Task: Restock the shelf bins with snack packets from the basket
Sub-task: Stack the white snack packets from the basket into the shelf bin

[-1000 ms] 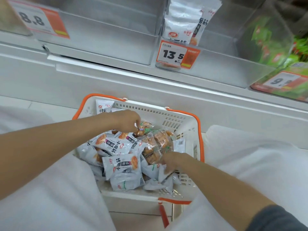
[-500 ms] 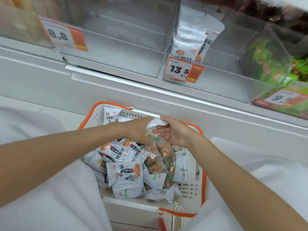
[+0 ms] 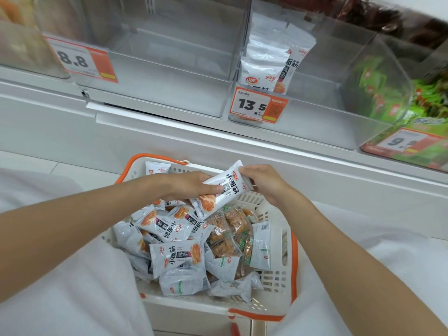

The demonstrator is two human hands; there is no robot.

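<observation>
Fingers of left hand (image 3: 191,187) and right hand (image 3: 265,184) grasp a white packet (image 3: 226,186) reading 小面筋 above the basket (image 3: 294,249).

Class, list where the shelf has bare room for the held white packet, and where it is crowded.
Free: the whole bin behind the 8.8 tag; the 13.5 bin's floor right of its standing packets. Crowded: the green-packet bin at far right, and the basket.

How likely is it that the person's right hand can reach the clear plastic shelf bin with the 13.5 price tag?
Probably yes. The right hand, gripping a white snack packet together with the left hand, is below the clear plastic bin, and nothing shows between them.
</observation>
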